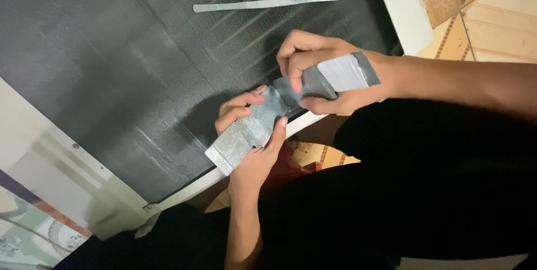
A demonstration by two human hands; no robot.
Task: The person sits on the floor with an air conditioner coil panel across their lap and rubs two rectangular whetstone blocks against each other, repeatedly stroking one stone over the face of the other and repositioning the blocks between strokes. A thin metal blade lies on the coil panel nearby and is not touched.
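Both hands grip one bent strip of thin grey sheet metal point(246, 133) above the near edge of a dark mesh screen point(140, 63). My left hand point(254, 135) pinches the lower left part of the strip, thumb on top, fingers behind. My right hand point(313, 77) clasps the upper right part, whose end sticks out past my wrist. The strip kinks in the middle between the two hands.
A long thin tapered metal sliver point(263, 5) lies on the mesh farther away. The screen has a white frame point(400, 7) along its right and near edges. Patterned floor tiles point(481, 18) show at the top right. My dark-clothed legs fill the lower right.
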